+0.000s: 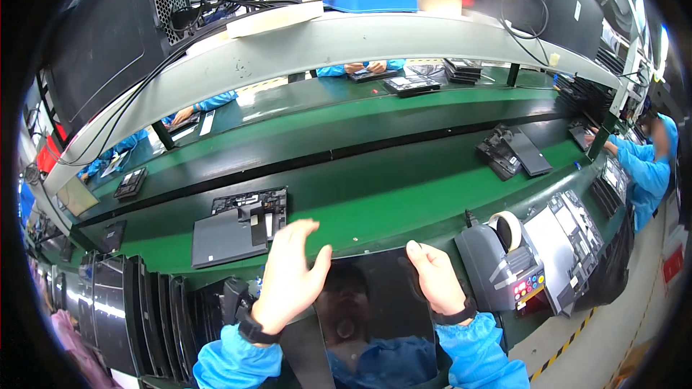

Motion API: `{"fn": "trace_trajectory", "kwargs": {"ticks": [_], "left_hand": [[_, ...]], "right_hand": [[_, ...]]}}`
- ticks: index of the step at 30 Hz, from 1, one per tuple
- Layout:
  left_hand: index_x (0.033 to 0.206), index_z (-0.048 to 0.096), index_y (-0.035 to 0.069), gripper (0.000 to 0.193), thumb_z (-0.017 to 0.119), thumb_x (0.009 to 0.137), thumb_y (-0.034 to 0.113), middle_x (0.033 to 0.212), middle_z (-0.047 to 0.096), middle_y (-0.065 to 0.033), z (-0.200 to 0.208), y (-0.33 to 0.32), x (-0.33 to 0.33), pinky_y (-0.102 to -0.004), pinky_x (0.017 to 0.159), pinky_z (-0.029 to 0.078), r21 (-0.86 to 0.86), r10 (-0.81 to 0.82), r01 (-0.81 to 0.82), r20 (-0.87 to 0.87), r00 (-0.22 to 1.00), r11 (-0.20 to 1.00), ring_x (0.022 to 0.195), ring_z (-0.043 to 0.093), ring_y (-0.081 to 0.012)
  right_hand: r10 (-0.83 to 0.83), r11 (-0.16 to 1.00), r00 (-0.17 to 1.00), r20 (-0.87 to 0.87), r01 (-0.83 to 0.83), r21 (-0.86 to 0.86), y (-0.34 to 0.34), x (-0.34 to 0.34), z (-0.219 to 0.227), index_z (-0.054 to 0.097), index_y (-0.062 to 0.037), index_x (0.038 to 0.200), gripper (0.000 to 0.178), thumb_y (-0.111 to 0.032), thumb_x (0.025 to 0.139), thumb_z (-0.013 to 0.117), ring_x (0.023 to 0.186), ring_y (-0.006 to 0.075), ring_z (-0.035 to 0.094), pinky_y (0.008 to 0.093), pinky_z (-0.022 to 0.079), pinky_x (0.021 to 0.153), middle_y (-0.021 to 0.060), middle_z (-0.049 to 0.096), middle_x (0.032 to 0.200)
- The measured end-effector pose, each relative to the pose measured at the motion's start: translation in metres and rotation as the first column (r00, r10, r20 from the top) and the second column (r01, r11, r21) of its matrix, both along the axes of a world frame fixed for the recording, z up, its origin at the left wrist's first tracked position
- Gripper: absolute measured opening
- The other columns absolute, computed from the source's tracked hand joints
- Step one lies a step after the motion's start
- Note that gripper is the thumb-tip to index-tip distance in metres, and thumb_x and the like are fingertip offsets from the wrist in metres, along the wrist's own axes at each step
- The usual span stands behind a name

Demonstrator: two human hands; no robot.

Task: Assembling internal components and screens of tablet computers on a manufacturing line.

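Note:
A glossy black screen panel (375, 310) lies in front of me, reflecting a blue sleeve. My right hand (440, 281) grips its far right corner, with the thumb on top and the other fingers curled at the edge. Over the panel's far left corner, my left hand (292, 277) is raised with thumb and fingers apart and nothing in it. A matte dark grey piece (308, 351) shows beneath my left wrist, beside the screen panel. Both wrists wear black bands over blue sleeves.
Beyond my left hand rest a grey laptop cover and chassis (229, 234). Dark panels (148, 317) stand in a row at left. A tape dispenser (497, 266) and laptop parts (569, 234) sit at right. A shelf beam (389, 34) crosses above the green belt (346, 209). Co-workers sit around.

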State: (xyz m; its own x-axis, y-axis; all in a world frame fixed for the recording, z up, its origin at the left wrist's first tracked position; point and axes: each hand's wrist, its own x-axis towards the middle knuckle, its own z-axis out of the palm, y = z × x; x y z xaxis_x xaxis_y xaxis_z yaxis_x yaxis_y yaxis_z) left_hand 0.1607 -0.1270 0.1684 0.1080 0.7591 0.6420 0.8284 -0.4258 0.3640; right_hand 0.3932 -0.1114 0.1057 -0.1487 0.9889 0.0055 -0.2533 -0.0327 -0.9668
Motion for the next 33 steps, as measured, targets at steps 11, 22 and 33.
{"fn": "trace_trajectory", "kwargs": {"ticks": [11,22,33], "left_hand": [[0.085,0.068,0.001,0.014,0.067,0.081,0.014,0.077,0.067,-0.0151,-0.037,0.032,0.038,-0.0346,0.064,0.049,-0.31,-0.236,0.243,0.062,0.97,0.919,0.071,0.065,-0.0298],[0.082,0.056,0.001,0.005,0.061,0.082,0.003,0.085,0.058,-0.0132,-0.051,0.032,0.037,-0.0395,0.073,0.044,-0.097,-0.264,0.252,-0.141,0.954,0.963,0.082,0.056,-0.0329],[0.093,0.047,0.001,0.005,0.049,0.091,0.005,0.091,0.06,-0.0155,-0.067,0.031,0.034,-0.0401,0.071,0.046,-0.262,-0.335,0.352,0.11,0.936,0.898,0.077,0.058,-0.0344]], "right_hand": [[-0.434,0.901,0.764,0.478,0.354,0.252,-0.01,-0.007,-0.002,0.057,0.0024,0.089,0.038,-0.035,0.09,0.061,0.067,0.0228,0.06,0.0349,0.047,0.062,0.013,0.059,0.071],[-0.824,0.529,0.53,0.197,0.846,-0.064,-0.129,0.14,-0.056,0.051,-0.0061,0.092,0.022,-0.026,0.099,0.047,0.054,0.0048,0.038,0.0227,0.033,0.047,0.0002,0.053,0.073],[-0.757,0.649,0.642,-0.116,0.72,-0.247,-0.124,0.146,-0.072,0.05,-0.0061,0.091,0.02,-0.025,0.098,0.048,0.051,0.0069,0.046,0.02,0.034,0.042,0.004,0.055,0.071]]}}
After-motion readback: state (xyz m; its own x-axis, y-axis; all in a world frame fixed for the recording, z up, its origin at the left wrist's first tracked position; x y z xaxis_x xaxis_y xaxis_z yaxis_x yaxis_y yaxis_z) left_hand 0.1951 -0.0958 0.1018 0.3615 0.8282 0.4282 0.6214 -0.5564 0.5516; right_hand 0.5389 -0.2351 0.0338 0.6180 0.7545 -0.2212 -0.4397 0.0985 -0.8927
